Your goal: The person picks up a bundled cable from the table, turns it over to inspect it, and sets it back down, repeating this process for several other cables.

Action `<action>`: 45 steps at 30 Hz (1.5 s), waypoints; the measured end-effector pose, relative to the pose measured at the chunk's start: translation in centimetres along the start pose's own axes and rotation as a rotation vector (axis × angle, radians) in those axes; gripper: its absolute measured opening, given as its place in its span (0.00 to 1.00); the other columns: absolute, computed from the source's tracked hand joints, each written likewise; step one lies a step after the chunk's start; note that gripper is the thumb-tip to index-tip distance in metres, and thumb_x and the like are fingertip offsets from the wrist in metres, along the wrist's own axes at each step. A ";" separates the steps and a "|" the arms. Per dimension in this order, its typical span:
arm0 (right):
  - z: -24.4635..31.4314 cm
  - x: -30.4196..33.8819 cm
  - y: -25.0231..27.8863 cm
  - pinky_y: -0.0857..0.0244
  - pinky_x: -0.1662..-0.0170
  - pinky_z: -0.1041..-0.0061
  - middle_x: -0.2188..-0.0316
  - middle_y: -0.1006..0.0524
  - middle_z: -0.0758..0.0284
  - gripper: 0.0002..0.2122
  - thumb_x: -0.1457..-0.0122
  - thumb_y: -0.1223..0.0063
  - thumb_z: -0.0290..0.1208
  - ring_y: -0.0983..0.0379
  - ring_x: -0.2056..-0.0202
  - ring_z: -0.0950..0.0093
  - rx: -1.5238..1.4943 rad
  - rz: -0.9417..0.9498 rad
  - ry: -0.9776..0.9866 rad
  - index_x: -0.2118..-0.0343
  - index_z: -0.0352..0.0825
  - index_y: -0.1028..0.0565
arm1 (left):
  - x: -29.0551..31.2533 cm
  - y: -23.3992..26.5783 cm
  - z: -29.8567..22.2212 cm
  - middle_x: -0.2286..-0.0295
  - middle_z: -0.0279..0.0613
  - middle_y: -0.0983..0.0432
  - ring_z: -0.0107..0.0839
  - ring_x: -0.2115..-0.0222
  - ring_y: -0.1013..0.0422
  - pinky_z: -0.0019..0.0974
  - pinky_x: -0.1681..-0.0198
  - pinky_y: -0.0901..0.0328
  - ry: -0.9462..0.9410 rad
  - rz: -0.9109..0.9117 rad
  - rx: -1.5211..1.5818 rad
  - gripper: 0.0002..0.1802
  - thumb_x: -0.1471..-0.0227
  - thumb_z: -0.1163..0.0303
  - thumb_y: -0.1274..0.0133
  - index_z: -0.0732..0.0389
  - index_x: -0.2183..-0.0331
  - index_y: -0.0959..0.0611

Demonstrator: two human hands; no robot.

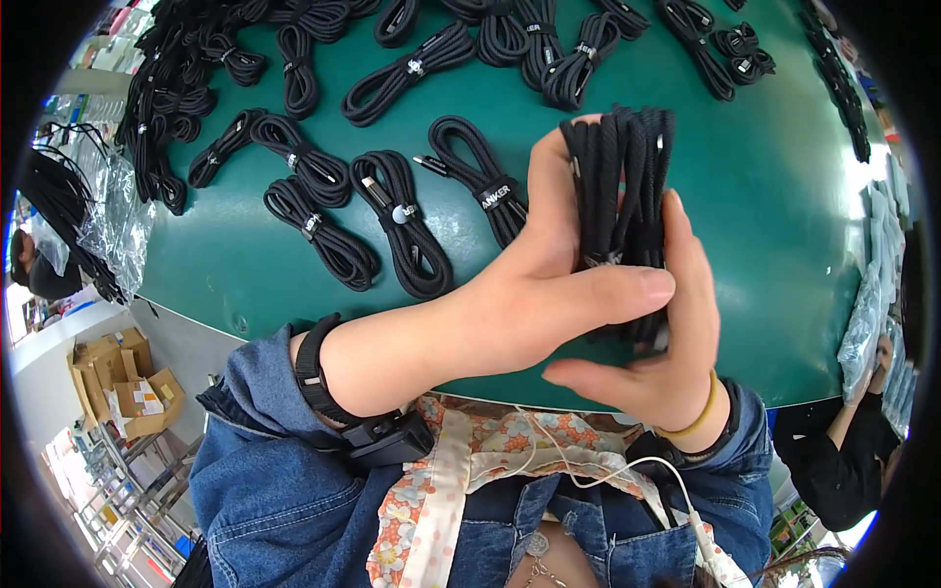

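Observation:
Upright over the table's near side is a stack of several coiled black braided cables (618, 181). My left hand (524, 299) is closed round it, thumb across the front and fingers on the far left side. My right hand (686, 314) rests against the stack's right side and lower end, fingers stretched upward and thumb spread out to the left. Part of its palm is hidden by the cables. Left of my hands lie a coiled cable with a metal plug (402, 223), a cable with a printed tie (480, 181), and another tied coil (321, 233).
The green table (784, 323) curves round in front of me. A heap of black cables (162, 108) lies at far left, and several tied coils line the back. Clear plastic bags (863, 304) lie at right beside another person (843, 451). Cardboard boxes (118, 377) stand at lower left.

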State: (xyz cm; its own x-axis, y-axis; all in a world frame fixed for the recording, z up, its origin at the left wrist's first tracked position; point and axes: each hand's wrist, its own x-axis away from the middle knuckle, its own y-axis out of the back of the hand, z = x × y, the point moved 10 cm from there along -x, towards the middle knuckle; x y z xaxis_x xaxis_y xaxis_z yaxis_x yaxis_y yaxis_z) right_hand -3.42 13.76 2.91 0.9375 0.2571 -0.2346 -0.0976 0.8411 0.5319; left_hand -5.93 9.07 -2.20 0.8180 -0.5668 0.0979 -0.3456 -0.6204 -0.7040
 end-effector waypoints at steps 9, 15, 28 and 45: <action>-1.1 -1.8 7.0 0.39 0.64 0.74 0.64 0.32 0.56 0.27 0.63 0.48 0.22 0.33 0.65 0.63 0.474 -0.305 0.173 0.55 0.29 0.39 | -0.4 -0.5 -3.9 0.54 0.44 0.49 0.36 0.51 0.53 0.38 0.49 0.59 -0.243 0.177 -0.709 0.32 0.64 0.70 0.51 0.59 0.53 0.42; -6.5 1.0 18.0 0.40 0.61 0.73 0.65 0.32 0.58 0.21 0.59 0.45 0.28 0.35 0.64 0.63 1.087 -0.827 -0.312 0.59 0.32 0.34 | -0.3 -0.4 -6.9 0.58 0.42 0.42 0.39 0.53 0.49 0.40 0.50 0.59 -0.274 0.264 -1.828 0.27 0.71 0.75 0.51 0.59 0.61 0.32; -2.8 0.3 2.9 0.37 0.68 0.78 0.69 0.31 0.61 0.22 0.62 0.44 0.22 0.32 0.68 0.74 -0.072 -0.095 -0.114 0.61 0.28 0.36 | -0.1 -2.4 -6.1 0.75 0.37 0.34 0.35 0.72 0.36 0.36 0.65 0.41 -0.473 0.245 -1.698 0.20 0.74 0.73 0.43 0.61 0.70 0.26; -2.6 1.0 5.2 0.37 0.65 0.79 0.66 0.35 0.56 0.26 0.62 0.44 0.19 0.33 0.67 0.73 -0.660 -0.260 0.128 0.59 0.27 0.43 | 2.4 -3.8 -9.3 0.67 0.51 0.40 0.29 0.75 0.36 0.23 0.78 0.36 -0.867 0.323 -1.064 0.35 0.76 0.82 0.44 0.62 0.59 0.36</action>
State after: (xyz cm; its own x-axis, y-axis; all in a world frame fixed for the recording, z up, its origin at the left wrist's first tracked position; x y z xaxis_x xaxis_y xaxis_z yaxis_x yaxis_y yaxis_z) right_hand -3.89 19.64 3.36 0.9151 0.0291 -0.4022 -0.0960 0.9844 -0.1472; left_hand -6.90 5.01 7.30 0.5215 -0.4939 -0.6958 -0.4286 -0.8567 0.2869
